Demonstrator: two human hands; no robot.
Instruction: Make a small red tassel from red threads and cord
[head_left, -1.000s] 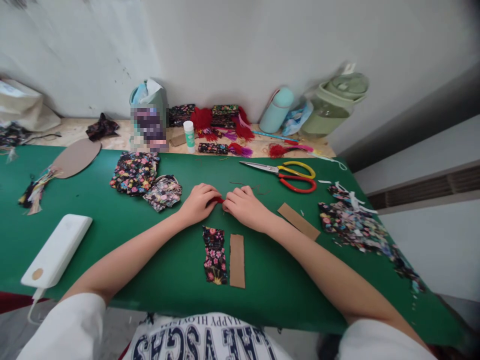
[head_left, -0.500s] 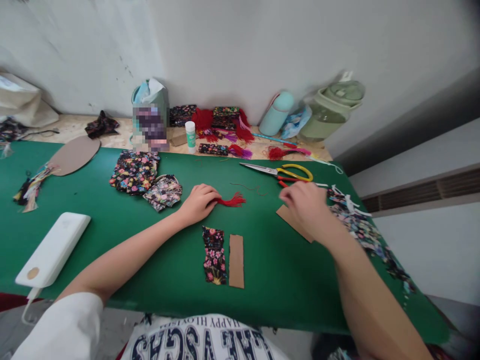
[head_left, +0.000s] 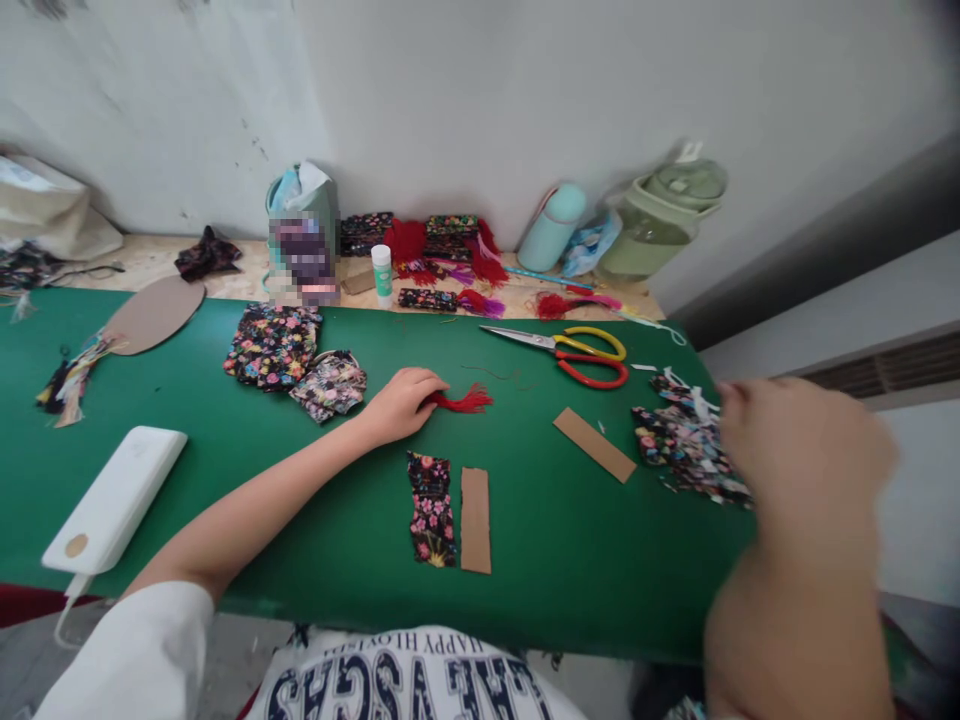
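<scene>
My left hand (head_left: pixel 409 403) rests on the green table with its fingers closed on a red tassel (head_left: pixel 469 399), whose fringe sticks out to the right. At the far right my right hand (head_left: pixel 795 440) is in the air, smeared by motion, beside a pile of floral fabric scraps (head_left: pixel 686 440); its fingers cannot be made out clearly. Between my arms lie a dark floral fabric strip (head_left: pixel 432 510) and a cardboard strip (head_left: pixel 475 520), side by side. A second cardboard strip (head_left: pixel 595 445) lies at an angle left of the scraps.
Scissors (head_left: pixel 589 345) with yellow and red handles lie behind. A glue stick (head_left: pixel 382 275), finished tasselled pieces (head_left: pixel 427 300) and a blue bottle (head_left: pixel 553 227) stand or lie along the wall. Leftward are folded floral cloth (head_left: pixel 274 345), a cardboard oval (head_left: pixel 157 315) and a white power bank (head_left: pixel 112 500).
My right hand has swung right, from above the scissors' handles and cardboard strip to beyond the fabric scraps. My left hand stays on the red tassel.
</scene>
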